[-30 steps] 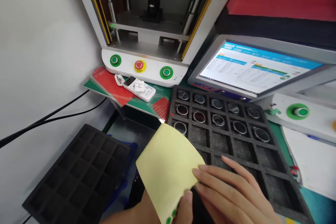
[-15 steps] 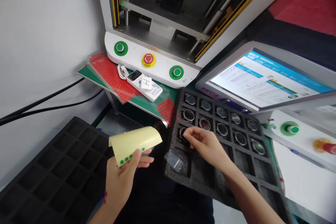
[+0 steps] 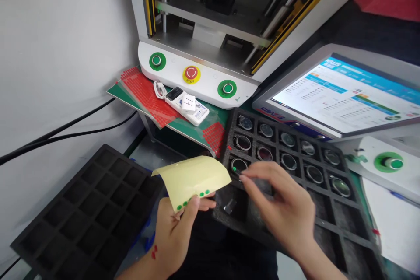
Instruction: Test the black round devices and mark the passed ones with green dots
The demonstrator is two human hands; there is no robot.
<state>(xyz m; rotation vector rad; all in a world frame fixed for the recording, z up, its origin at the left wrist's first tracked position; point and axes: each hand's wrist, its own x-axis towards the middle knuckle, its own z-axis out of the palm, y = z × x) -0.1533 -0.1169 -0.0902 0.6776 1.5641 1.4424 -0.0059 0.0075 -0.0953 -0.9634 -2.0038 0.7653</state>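
A curled pale-yellow sticker sheet (image 3: 193,177) — green dots along its lower edge — sits beside a black foam tray (image 3: 328,210) holding round lenses (image 3: 288,161) in its upper compartments.

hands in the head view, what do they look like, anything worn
Both the left hand and the right hand are bare: no gloves, rings or watch show, and no sleeves reach the visible forearms. A small red mark sits low on the left hand.

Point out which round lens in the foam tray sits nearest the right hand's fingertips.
The lens in the tray's leftmost column, third row from the press. The right hand pinches just beside it; the other lenses lie farther up or right.
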